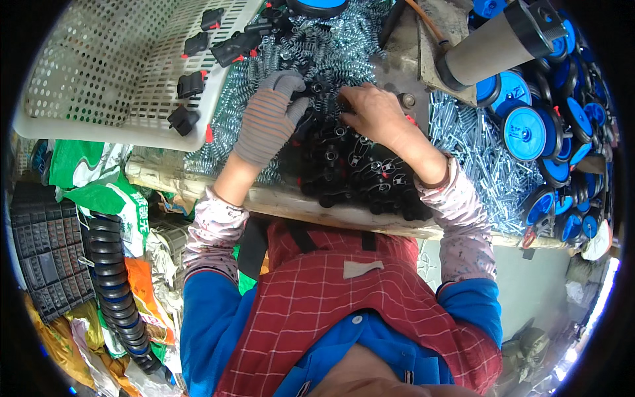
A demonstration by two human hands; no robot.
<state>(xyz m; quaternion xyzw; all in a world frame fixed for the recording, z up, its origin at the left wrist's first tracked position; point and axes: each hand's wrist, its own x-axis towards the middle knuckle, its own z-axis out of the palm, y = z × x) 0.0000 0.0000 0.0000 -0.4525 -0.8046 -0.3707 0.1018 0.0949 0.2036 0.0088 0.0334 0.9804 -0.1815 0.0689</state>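
Note:
My left hand (268,119), in a grey striped glove, is closed on a black plastic part (319,87) at the edge of the spring heap. Thumb and fingertips partly cover that part. To its right, my bare right hand (377,114) has its fingers curled in toward the left hand; what they pinch, if anything, is hidden. Below both hands lies a pile of black plastic caster housings (331,155), some with wire clips on them. Loose metal coil springs (337,40) spread behind and left of the hands.
A white perforated basket (119,73) with several black and red parts stands at far left. Right of my hand lie long metal pins (469,152) and blue-centred wheels (524,133). A cylinder of a bench press (493,49) juts over the back right. The wooden table edge (297,206) runs before me.

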